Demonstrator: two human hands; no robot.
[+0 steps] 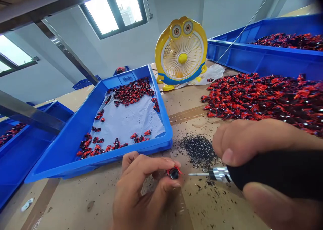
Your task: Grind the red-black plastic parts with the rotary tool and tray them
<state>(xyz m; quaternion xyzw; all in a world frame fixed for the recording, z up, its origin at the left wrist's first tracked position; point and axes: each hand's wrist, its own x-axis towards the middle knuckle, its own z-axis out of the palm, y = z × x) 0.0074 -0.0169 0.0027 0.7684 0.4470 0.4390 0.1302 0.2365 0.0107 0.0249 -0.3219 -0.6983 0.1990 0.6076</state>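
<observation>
Between the thumb and index finger of my left hand (145, 186) is a small black and red part (174, 173), its round black end facing the camera. My right hand (259, 149) is wrapped round a black electric screwdriver (275, 173) with a silver collar. The thin metal bit (199, 174) points left at the part, with a small gap between them. Just behind the bit, a patch of black shavings (199, 149) lies on the brown table (83, 203).
A blue tray (168, 136) holding similar parts stands left of centre. A heap of red and black parts (257, 95) lies at the right, before more blue trays (272, 60). A yellow fan (182, 58) stands behind. Metal bars (68, 55) cross the left side.
</observation>
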